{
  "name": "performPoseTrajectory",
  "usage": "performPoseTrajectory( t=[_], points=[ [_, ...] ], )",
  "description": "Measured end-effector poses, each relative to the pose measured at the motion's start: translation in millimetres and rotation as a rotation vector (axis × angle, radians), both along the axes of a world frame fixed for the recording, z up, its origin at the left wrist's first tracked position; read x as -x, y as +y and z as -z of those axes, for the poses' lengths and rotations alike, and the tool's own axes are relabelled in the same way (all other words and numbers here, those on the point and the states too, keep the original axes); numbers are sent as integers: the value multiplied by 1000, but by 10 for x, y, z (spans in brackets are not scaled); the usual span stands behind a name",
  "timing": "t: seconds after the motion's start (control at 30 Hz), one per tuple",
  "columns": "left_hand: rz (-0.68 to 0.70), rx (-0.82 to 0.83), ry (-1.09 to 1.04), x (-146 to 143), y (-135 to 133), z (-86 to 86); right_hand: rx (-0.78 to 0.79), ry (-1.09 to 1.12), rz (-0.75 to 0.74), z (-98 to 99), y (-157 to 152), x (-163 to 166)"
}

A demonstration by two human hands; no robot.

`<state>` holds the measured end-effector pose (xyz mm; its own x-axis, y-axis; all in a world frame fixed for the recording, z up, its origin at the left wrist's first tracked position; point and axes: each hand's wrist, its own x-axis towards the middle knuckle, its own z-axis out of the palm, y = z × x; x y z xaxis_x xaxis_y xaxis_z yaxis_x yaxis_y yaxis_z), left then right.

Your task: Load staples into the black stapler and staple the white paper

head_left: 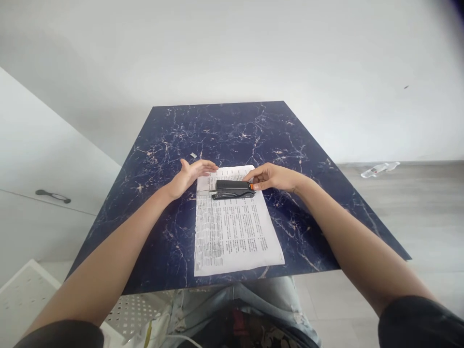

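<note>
A black stapler (234,189) lies across the upper part of printed paper sheets (237,232), its orange-marked end to the right. From its left end a thin metal piece sticks out over the paper. My right hand (275,178) has thumb and fingers closed around the orange end. Beside the paper's upper left corner, my left hand (190,176) is open with fingers stretched out, apart from the stapler. A small silvery piece (193,155), too small to name surely, rests on the table just beyond my left hand.
The dark blue marble-patterned table (213,128) stands near a white wall. A clear plastic item (380,169) lies on the floor at right. At left are a white cabinet with a dark handle (53,196) and a white perforated stool or rack (132,314).
</note>
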<state>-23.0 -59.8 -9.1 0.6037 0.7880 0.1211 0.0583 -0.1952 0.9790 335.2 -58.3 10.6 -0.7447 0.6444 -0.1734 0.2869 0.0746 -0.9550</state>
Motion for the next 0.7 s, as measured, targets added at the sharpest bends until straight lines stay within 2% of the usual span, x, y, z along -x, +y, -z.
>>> performPoseTrajectory(
  t=[0.1, 0.2, 0.33, 0.4, 0.5, 0.57, 0.63, 0.7],
  points=[
    [-49, 67, -49, -32, -5, -33, -99, -29, -7, -13, -23, -30],
    [-62, 78, -59, -49, -10, -52, -352, -43, 50, -7, -90, 45],
    [-80, 90, -48, -81, -31, -75, -696, -94, 70, 26, -229, 339],
    [-141, 95, -78, -110, -54, -85, -749, -76, 43, 33, -302, 457],
    [-362, 131, -216, -171, -97, -91, -755, 9, 84, 15, -391, 486],
    [-430, 281, -340, -213, -122, -89, -891, 26, 174, -2, -423, 438],
    [-345, 513, -408, -248, -139, -78, -1134, -23, 244, -12, -431, 391],
    [-210, 677, -396, -271, -150, -54, -1322, -135, 241, -17, -427, 373]
  ],
)
